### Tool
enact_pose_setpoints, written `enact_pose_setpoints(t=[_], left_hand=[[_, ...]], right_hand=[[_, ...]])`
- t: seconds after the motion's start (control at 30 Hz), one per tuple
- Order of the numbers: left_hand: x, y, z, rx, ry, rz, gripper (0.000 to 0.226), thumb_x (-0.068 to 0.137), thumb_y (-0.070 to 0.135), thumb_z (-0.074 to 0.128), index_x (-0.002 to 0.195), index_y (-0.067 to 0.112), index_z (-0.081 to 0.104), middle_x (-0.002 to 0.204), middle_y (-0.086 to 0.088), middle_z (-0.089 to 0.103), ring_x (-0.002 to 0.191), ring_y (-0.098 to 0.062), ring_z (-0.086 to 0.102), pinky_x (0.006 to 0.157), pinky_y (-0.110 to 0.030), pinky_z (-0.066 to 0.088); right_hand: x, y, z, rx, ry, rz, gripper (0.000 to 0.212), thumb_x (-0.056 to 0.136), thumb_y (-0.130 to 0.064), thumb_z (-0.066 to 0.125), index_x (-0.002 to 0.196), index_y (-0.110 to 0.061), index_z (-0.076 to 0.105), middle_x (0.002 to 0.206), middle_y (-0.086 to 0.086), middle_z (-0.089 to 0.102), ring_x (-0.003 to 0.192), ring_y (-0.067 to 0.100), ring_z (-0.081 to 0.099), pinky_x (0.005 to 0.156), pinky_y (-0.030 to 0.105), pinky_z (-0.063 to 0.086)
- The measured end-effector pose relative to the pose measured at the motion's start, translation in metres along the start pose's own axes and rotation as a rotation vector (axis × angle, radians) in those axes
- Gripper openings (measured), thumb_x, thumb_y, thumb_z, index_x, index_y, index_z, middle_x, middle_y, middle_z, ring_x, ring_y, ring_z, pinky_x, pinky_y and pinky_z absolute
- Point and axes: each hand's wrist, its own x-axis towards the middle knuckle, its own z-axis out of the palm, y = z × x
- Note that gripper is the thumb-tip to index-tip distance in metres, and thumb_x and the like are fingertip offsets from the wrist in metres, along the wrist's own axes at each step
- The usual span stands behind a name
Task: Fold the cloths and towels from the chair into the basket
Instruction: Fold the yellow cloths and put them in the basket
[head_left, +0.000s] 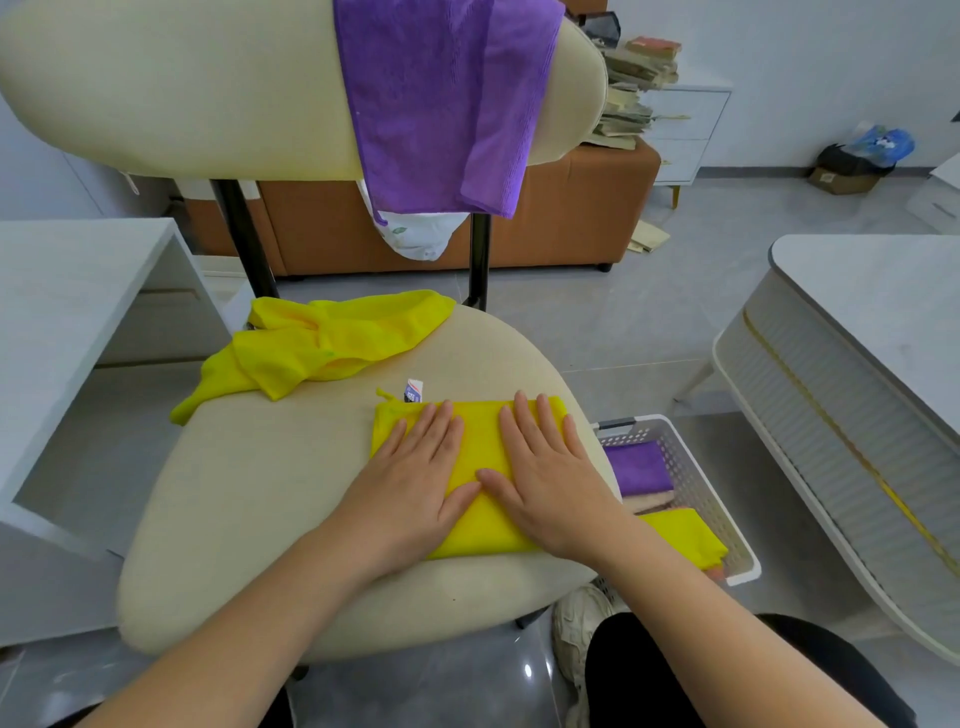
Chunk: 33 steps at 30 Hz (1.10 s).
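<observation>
A folded yellow cloth (480, 452) lies flat on the cream chair seat (270, 499). My left hand (415, 483) and my right hand (545, 478) both press on it with straight fingers, side by side, thumbs nearly touching. A second yellow cloth (322, 343) lies crumpled at the back left of the seat. A purple towel (441, 104) hangs over the chair's backrest (182, 88). The white perforated basket (691, 478) stands on the floor right of the chair, holding a folded purple cloth (639, 467) and a folded yellow cloth (685, 530).
A white desk (67, 312) stands to the left, and a white ribbed round table (852, 389) to the right. Behind the chair are an orange bench (571, 213) and stacked books (634, 88). My shoe (576, 629) is under the seat's front right edge.
</observation>
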Motion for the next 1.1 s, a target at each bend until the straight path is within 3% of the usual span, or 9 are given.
enact_pose_setpoints(t=[0.2, 0.33, 0.4, 0.5, 0.63, 0.83, 0.97, 1.03, 1.1], left_hand=[[0.003, -0.001, 0.004, 0.024, 0.004, -0.013, 0.112, 0.058, 0.070, -0.038, 0.150, 0.014, -0.008, 0.158, -0.003, -0.014, 0.145, -0.016, -0.015, 0.110, -0.029, -0.016], [0.004, 0.006, 0.005, 0.027, 0.043, -0.143, 0.098, 0.064, 0.055, -0.023, 0.151, 0.012, -0.004, 0.158, -0.005, -0.012, 0.145, -0.017, -0.012, 0.114, -0.033, -0.012], [0.007, 0.015, 0.005, -0.054, 0.092, -0.322, 0.095, 0.071, 0.056, -0.020, 0.151, 0.010, 0.000, 0.159, -0.009, -0.008, 0.146, -0.020, -0.009, 0.115, -0.037, -0.009], [0.012, 0.022, -0.003, -0.401, 0.190, -0.469, 0.061, 0.099, 0.044, 0.015, 0.149, 0.009, 0.016, 0.159, -0.010, 0.003, 0.146, -0.020, -0.003, 0.116, -0.040, -0.006], [0.011, 0.001, -0.007, -0.271, 0.432, -0.335, 0.045, 0.083, 0.032, 0.032, 0.121, 0.019, 0.052, 0.144, -0.004, 0.038, 0.140, -0.023, 0.024, 0.113, -0.052, 0.005], [0.007, -0.027, -0.019, -0.205, 0.178, -0.386, 0.035, 0.098, 0.040, 0.032, 0.130, 0.037, 0.045, 0.135, 0.008, 0.046, 0.125, -0.017, 0.041, 0.100, -0.040, 0.022], [-0.004, -0.039, -0.034, -0.355, 0.114, -0.334, 0.044, 0.088, 0.046, 0.029, 0.094, 0.025, 0.067, 0.096, 0.007, 0.066, 0.097, -0.018, 0.058, 0.084, -0.034, 0.036], [-0.012, -0.044, -0.036, -0.472, 0.169, -0.258, 0.038, 0.075, 0.048, 0.039, 0.077, 0.022, 0.066, 0.076, 0.006, 0.066, 0.077, -0.011, 0.059, 0.075, -0.034, 0.044], [-0.016, -0.045, -0.034, -0.421, 0.253, -0.093, 0.026, 0.071, 0.051, 0.051, 0.070, 0.028, 0.062, 0.076, 0.011, 0.060, 0.072, -0.004, 0.053, 0.069, -0.031, 0.042]], right_hand=[[0.002, 0.001, 0.003, 0.005, 0.013, 0.018, 0.112, 0.057, -0.069, -0.037, 0.151, -0.015, -0.006, 0.158, 0.004, -0.015, 0.144, 0.024, -0.018, 0.115, 0.040, -0.012], [0.002, 0.001, -0.009, 0.140, 0.060, 0.031, 0.090, 0.079, -0.066, -0.012, 0.152, -0.018, 0.009, 0.160, 0.000, -0.002, 0.147, 0.020, -0.008, 0.116, 0.040, -0.008], [0.002, 0.003, -0.016, 0.146, 0.180, 0.009, 0.078, 0.082, -0.049, 0.004, 0.145, -0.014, 0.035, 0.156, 0.006, 0.023, 0.145, 0.026, 0.018, 0.116, 0.047, 0.012], [0.004, 0.005, -0.018, 0.186, 0.374, -0.048, 0.043, 0.084, -0.029, 0.037, 0.112, -0.013, 0.066, 0.111, 0.008, 0.064, 0.102, 0.031, 0.061, 0.082, 0.042, 0.051], [0.006, 0.007, -0.015, 0.248, 0.222, -0.029, 0.025, 0.088, -0.016, 0.054, 0.109, -0.017, 0.067, 0.099, 0.005, 0.059, 0.096, 0.026, 0.056, 0.075, 0.034, 0.046], [0.012, 0.024, -0.017, 0.351, 0.203, -0.039, 0.029, 0.089, 0.000, 0.051, 0.108, -0.011, 0.069, 0.106, 0.009, 0.064, 0.098, 0.026, 0.059, 0.077, 0.022, 0.035], [0.006, 0.036, -0.025, 0.299, 0.141, -0.049, 0.044, 0.089, 0.002, 0.044, 0.126, -0.016, 0.059, 0.130, 0.004, 0.056, 0.120, 0.023, 0.051, 0.099, 0.030, 0.037], [0.001, 0.040, -0.030, 0.239, 0.035, -0.076, 0.055, 0.089, 0.003, 0.040, 0.138, -0.022, 0.047, 0.148, -0.003, 0.040, 0.137, 0.018, 0.034, 0.114, 0.036, 0.021], [-0.003, 0.041, -0.032, 0.205, -0.020, -0.110, 0.064, 0.087, 0.006, 0.038, 0.142, -0.026, 0.038, 0.154, -0.009, 0.026, 0.145, 0.012, 0.016, 0.118, 0.038, 0.005]])
